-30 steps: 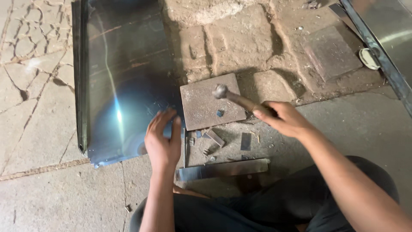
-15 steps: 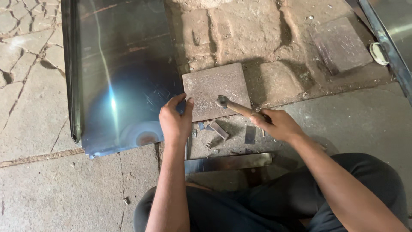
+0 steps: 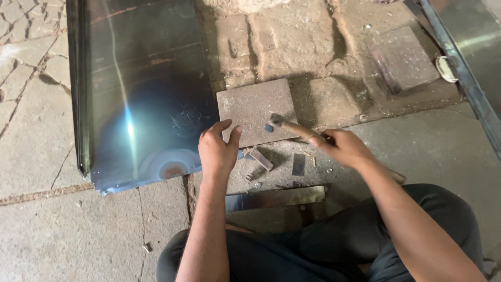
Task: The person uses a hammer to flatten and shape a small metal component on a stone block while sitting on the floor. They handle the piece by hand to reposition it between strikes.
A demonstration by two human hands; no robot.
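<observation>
Large dark metal sheet [image 3: 141, 89] lay flat on the stone floor [image 3: 42, 224], far left, its left edge folded up, likely for stiffness. Square steel block [image 3: 255, 110] sat just right of the sheet, flat on the ground, apparently serving as an anvil. Long metal strip [image 3: 274, 197] lay near the knees, within reach. Right hand [image 3: 347, 149] wrapped shut round the hammer [image 3: 292, 127] handle, head resting at the block's near edge beside a small blue piece [image 3: 268, 128]. Left hand [image 3: 218, 149] lay with loose fingers on the block's left near corner; holding anything underneath: cannot tell. Small offcuts [image 3: 261, 159] scattered near, between both hands.
</observation>
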